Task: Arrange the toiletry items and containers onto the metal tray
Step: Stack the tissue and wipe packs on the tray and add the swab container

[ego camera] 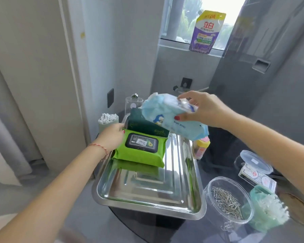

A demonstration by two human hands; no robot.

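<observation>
Blue wipes pack point(172, 116) pinched in the raised right hand point(203, 109); left hand point(111, 135) grips the green wipes pack point(140, 148) on the metal tray point(147, 195).

1. A dark glass table point(216, 155), glossy.
2. A metal tray point(147, 206) is set on it, at its near left edge.
3. A cup of cotton swabs point(107, 121) is placed left of the tray's far end.
4. A clear tub of paper clips point(226, 199) is placed just right of the tray.
5. A small printed box point(257, 178) is laid further right.
</observation>
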